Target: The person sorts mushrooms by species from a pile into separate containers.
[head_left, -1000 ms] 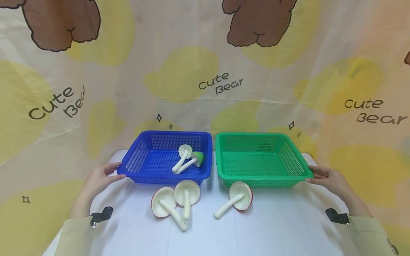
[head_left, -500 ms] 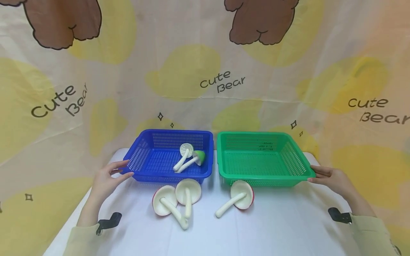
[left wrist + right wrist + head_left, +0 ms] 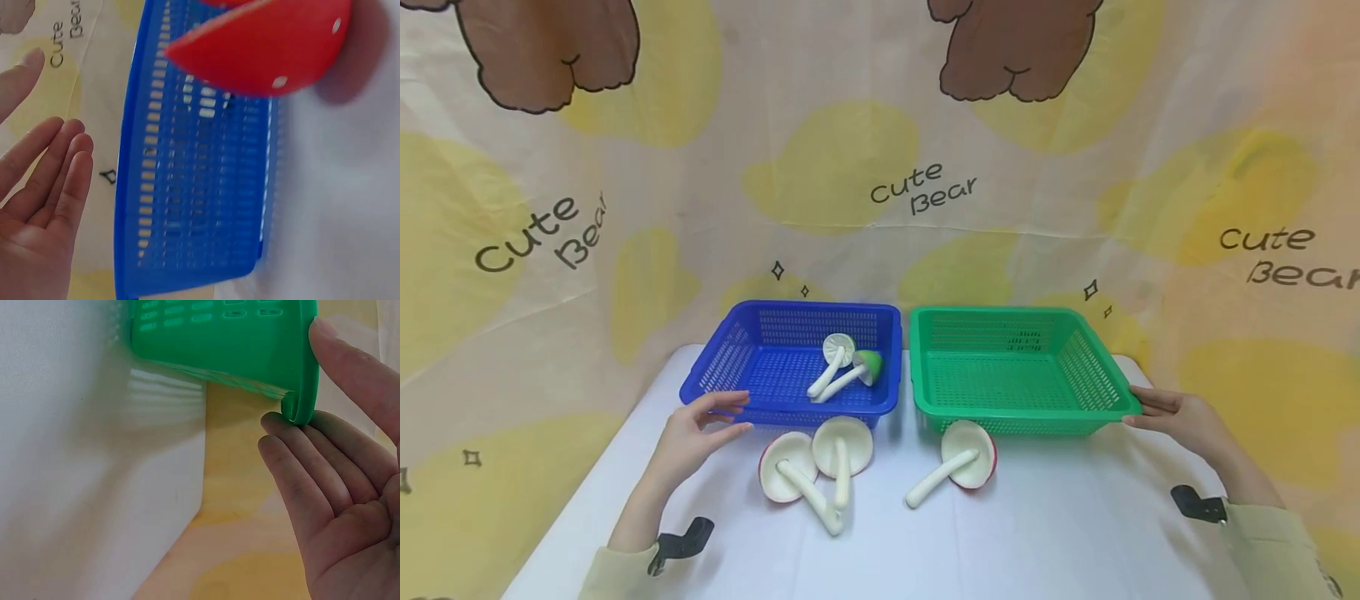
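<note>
Green basket, corner in the grip of the right hand, left hand loose-fingered near the blue basket.

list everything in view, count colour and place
blue rectangular plastic basket: 1, blue, back left
green rectangular plastic basket: 1, green, back right
green-capped mushrooms: 2, green and white, in blue basket
red-capped mushrooms: 3, red and white, in front of baskets
white table: 1, white, beneath
printed backdrop: 1, cream and yellow, behind
sleeves: 2, pale, forearms
wrist devices: 2, black, wrists
left hand: 1, bare, near blue basket
right hand: 1, bare, on green basket
</note>
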`<act>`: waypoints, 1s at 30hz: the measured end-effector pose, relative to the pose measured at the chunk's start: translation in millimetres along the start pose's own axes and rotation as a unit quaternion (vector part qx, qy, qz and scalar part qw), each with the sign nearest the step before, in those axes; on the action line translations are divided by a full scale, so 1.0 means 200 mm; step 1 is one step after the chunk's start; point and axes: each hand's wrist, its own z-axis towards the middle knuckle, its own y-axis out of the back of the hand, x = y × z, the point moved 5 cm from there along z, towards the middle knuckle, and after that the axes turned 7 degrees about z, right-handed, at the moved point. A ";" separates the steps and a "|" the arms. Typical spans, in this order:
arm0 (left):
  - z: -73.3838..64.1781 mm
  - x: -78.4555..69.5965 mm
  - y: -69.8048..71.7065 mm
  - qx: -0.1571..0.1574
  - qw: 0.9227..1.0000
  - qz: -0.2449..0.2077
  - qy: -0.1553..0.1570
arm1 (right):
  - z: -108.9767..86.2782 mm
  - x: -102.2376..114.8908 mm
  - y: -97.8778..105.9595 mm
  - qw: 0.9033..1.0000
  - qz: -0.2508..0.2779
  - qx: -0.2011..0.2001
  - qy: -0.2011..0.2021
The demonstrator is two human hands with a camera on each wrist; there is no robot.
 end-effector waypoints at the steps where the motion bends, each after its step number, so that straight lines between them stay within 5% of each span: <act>1: 0.00 -0.01 -0.02 0.007 1.000 -0.007 -0.001 | 0.00 0.00 0.00 1.000 0.000 0.001 0.000; 8: -0.03 -0.04 -0.20 0.076 0.996 -0.052 0.016 | 0.00 -0.01 0.01 1.000 0.003 0.000 -0.007; 16: -0.05 -0.09 -0.37 0.148 0.984 -0.071 0.076 | 0.00 -0.01 0.01 1.000 0.006 0.003 -0.014; 30: -0.08 -0.15 -0.56 0.145 0.979 -0.056 0.134 | 0.00 -0.01 0.00 1.000 0.008 0.006 -0.009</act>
